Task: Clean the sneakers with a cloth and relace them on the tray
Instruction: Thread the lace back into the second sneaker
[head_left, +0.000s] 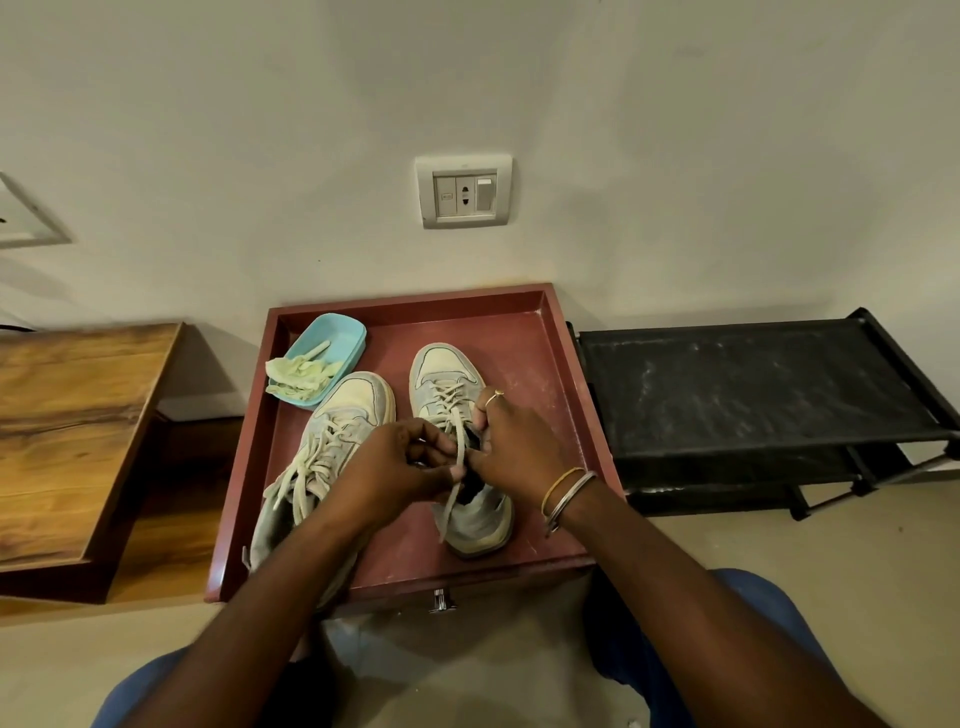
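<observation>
Sneaker lace (457, 431) between both hands (395, 465) (522, 452)

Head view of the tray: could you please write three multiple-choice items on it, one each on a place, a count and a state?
1. Where does the cloth lie? A on the wooden table; B in the blue dish; C on the black rack.
2. How many sneakers stand in the tray? A one; B two; C three.
3. What do the left hand and right hand hold? A a lace; B the cloth; C nothing.
Answers: B, crumpled in the dish; B, a pair side by side; A, both pinch one sneaker's lace.
</observation>
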